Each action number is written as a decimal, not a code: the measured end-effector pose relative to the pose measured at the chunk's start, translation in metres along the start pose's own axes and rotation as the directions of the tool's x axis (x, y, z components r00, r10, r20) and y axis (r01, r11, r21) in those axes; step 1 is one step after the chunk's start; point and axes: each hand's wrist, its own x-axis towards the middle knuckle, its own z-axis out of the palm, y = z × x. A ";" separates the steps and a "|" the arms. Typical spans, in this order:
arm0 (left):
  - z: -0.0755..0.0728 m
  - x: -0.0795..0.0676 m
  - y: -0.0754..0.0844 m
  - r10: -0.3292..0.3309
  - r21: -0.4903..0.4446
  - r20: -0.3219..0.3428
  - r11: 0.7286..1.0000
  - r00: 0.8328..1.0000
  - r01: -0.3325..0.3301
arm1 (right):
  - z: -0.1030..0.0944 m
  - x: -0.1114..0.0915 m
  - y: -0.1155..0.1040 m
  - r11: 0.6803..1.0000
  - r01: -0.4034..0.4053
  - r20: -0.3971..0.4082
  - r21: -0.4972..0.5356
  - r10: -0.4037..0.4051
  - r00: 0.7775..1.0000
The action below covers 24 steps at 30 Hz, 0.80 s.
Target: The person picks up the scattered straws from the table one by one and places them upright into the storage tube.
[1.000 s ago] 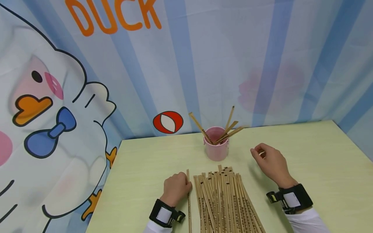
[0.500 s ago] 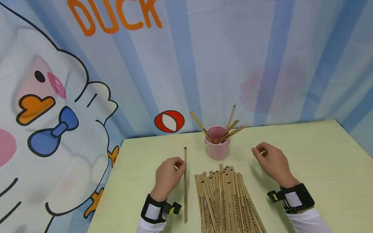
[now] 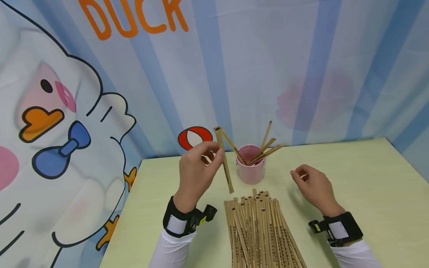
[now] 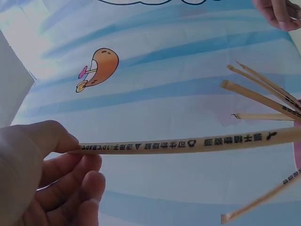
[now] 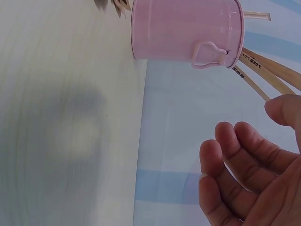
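Note:
Between thumb and forefinger, my left hand (image 3: 197, 173) pinches a straw in a printed brown paper wrapper (image 3: 226, 169). It is raised over the table, tilted, its lower end just left of the pink bucket (image 3: 250, 175). In the left wrist view the wrapped straw (image 4: 174, 146) runs across toward the bucket, black print along it. Several wrapped straws (image 3: 264, 152) lean out of the bucket to both sides. My right hand (image 3: 313, 188), fingers loosely bent and holding nothing, hovers right of the bucket; the right wrist view shows its fingers (image 5: 249, 146) apart from the thumb.
A large pile of wrapped straws (image 3: 261, 234) lies in front of the bucket, running to the lower frame edge. The pale table (image 3: 375, 178) ends at a striped blue backdrop (image 3: 254, 67) with a duck drawing.
My left hand has lifted the wrapped straw off the table from beside the pile and carried it up and forward toward the bucket. The right hand has stayed in place.

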 end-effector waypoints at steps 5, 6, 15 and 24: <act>0.011 0.022 0.003 0.028 -0.022 -0.047 0.999 0.999 -0.029 | 0.000 -0.001 0.003 1.000 -0.004 -0.001 0.001 0.004 1.000; 0.013 0.025 0.004 0.032 -0.019 -0.057 0.999 0.998 -0.034 | 0.000 -0.001 0.003 1.000 -0.003 -0.002 0.002 0.003 1.000; 0.041 0.032 -0.013 -0.010 0.101 -0.028 0.995 1.000 0.013 | 0.000 0.000 0.005 1.000 -0.001 -0.008 0.002 0.001 1.000; 0.079 0.010 -0.037 -0.109 0.189 0.075 0.978 0.991 0.094 | 0.001 0.000 0.005 1.000 -0.007 0.005 0.008 0.007 1.000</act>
